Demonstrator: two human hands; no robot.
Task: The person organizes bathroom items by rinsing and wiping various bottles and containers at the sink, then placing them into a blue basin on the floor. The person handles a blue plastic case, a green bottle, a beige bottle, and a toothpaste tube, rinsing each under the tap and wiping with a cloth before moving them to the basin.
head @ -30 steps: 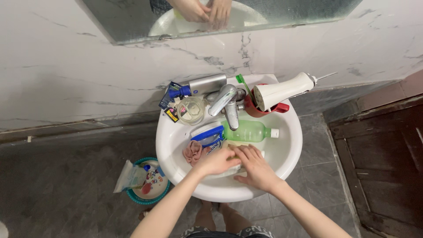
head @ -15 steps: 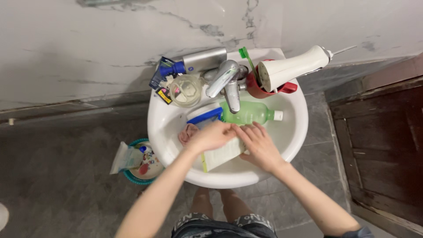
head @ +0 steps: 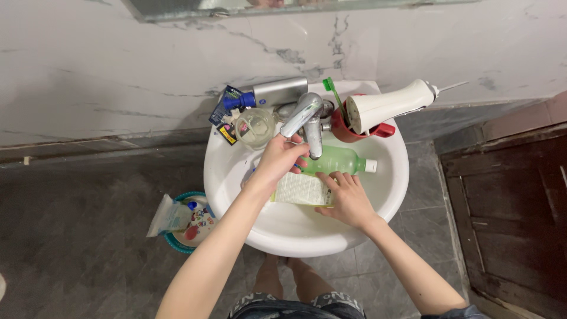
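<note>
Head view, looking down over a white basin (head: 390,195): nearest the camera, the right hand (head: 345,198) lies open and flat in the bowl, its fingertips touching the lower right edge of a flat white packet (head: 301,189) with a yellow-green border. The left hand (head: 280,160) reaches over the packet's upper left corner, fingers curled around it near the tap; whether it actually grips the packet cannot be told. Just beyond the packet lies one green bottle (head: 333,160) on its side, white cap to the right. Farther back stand one chrome tap (head: 306,121), one clear lidded tub (head: 255,127), one silver tube with a blue cap (head: 266,95) and one red cup (head: 348,127) holding one green toothbrush (head: 331,91) and one white handheld device (head: 393,105)
</note>
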